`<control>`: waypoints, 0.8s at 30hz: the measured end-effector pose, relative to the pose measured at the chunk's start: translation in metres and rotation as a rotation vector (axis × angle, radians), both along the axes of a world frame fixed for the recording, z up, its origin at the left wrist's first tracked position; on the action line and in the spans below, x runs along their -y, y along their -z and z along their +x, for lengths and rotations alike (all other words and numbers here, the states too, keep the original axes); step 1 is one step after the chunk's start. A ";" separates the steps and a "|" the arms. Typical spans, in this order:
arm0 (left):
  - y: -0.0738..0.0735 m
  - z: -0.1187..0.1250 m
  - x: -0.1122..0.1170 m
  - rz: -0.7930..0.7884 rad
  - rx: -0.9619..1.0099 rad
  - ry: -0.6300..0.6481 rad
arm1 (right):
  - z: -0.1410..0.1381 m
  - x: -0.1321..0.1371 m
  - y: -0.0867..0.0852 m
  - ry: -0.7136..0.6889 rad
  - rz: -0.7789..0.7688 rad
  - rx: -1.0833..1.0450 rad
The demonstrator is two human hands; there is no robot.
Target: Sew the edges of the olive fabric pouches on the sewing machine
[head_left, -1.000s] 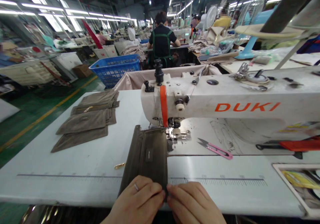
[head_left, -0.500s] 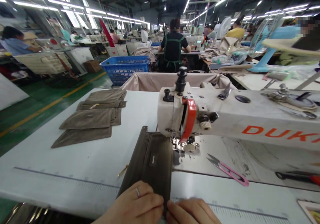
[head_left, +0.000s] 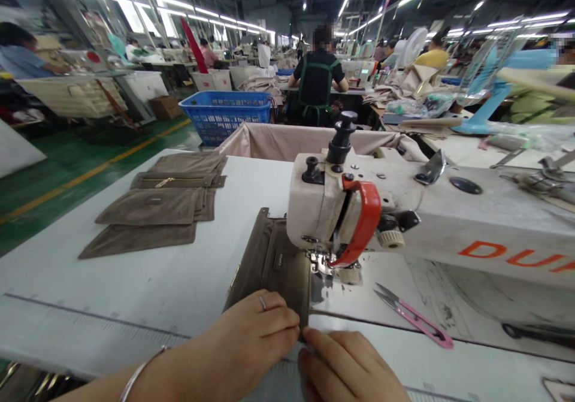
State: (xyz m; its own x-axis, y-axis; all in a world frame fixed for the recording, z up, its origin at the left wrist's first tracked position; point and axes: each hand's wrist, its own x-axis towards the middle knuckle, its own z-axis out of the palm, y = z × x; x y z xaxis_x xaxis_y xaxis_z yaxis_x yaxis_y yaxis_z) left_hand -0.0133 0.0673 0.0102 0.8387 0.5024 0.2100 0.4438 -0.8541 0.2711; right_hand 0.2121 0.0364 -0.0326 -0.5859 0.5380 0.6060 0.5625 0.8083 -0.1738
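Note:
A dark olive fabric pouch piece lies flat on the white sewing table, its far end under the presser foot of a white sewing machine. My left hand, with a ring and a bracelet, rests curled on the near end of the fabric. My right hand pinches the near right corner beside it, fingertips touching the left hand's.
A stack of similar olive fabric pieces lies at the far left of the table. Pink thread snips rest right of the needle. Beyond the table stand a blue crate, a cloth bin and other workers seated at machines.
The fabric has fed forward under the presser foot, and both hands have moved up with it toward the machine. The camera has shifted left and closer.

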 end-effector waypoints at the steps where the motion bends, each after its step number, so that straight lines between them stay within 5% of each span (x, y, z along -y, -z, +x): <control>1: 0.001 0.000 -0.003 -0.008 0.001 -0.001 | 0.000 -0.003 -0.001 -0.004 -0.018 0.008; 16: 0.012 -0.002 -0.052 0.145 -0.033 0.011 | 0.000 -0.038 -0.037 -0.040 -0.306 0.058; 24: 0.012 0.001 -0.078 0.234 0.023 0.020 | 0.000 -0.052 -0.031 0.038 -0.330 0.076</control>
